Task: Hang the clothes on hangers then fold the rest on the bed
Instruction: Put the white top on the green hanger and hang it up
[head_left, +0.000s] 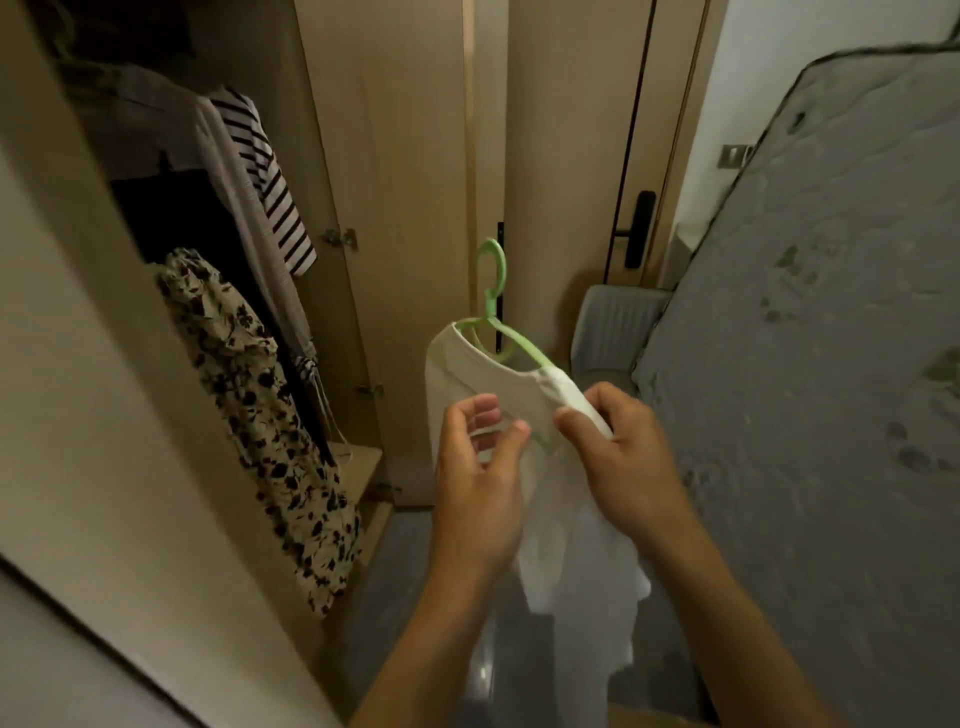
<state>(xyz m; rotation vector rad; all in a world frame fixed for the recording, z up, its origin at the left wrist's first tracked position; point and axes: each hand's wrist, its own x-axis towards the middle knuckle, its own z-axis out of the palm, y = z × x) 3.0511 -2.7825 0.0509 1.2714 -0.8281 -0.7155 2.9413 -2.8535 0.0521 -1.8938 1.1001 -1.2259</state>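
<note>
A white garment (571, 525) hangs on a light green plastic hanger (493, 291) in front of me, its hook pointing up. My right hand (618, 457) grips the garment's shoulder where it sits over the hanger's right arm. My left hand (480, 478) is at the garment's front below the neckline, fingers curled with thumb and fingertips close together; whether it pinches the cloth is unclear. The garment's lower part drapes down between my forearms.
An open wardrobe (395, 156) stands to the left with a striped top (270, 176), a grey garment and a floral dress (260, 415) hanging inside. A grey mattress (821, 312) leans at the right. A grey chair (613, 332) and a door are behind.
</note>
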